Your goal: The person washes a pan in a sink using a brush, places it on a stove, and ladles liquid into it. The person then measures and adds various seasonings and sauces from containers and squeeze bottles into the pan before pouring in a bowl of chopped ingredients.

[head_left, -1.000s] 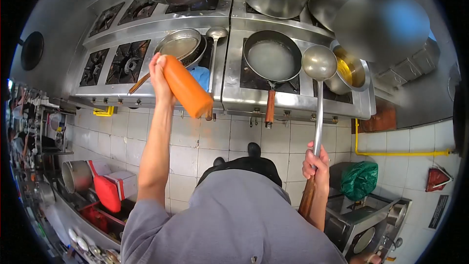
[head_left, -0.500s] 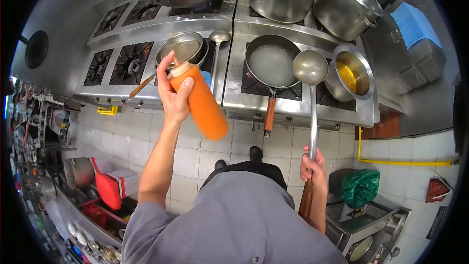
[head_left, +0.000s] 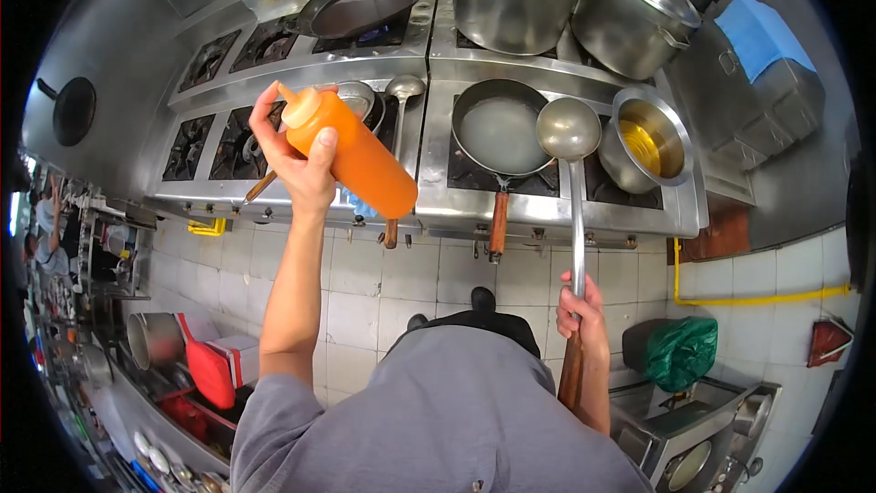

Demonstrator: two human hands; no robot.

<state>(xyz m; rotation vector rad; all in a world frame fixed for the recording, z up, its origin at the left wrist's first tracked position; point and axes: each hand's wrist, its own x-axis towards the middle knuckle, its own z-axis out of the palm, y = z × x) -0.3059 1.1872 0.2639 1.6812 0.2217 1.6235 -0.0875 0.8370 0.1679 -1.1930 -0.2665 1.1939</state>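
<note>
My left hand (head_left: pixel 301 160) is wrapped round the neck end of an orange squeeze bottle (head_left: pixel 365 164), tilted with its nozzle at the upper left, above the stove's front edge. In my right hand (head_left: pixel 584 310) is the handle of a long ladle (head_left: pixel 568 130); its bowl hangs between a frying pan (head_left: pixel 500 132) with cloudy liquid and a metal pot (head_left: pixel 650 141) with yellow liquid. The frying pan's wooden handle points toward me. Behind the bottle, a round metal pan (head_left: pixel 358 99) is partly hidden, with a second ladle (head_left: pixel 404 88) beside it.
Two large lidded pots (head_left: pixel 522 0) and a wide dark pan (head_left: pixel 360 7) stand on the rear burners. A blue cloth (head_left: pixel 762 35) lies on metal boxes at the right. Behind me are a red-handled container (head_left: pixel 212 374) and a green bag (head_left: pixel 680 351).
The orange bottle has turned from nozzle hidden in my hand to nozzle showing at the upper left. The ladle bowl has shifted left, toward the frying pan.
</note>
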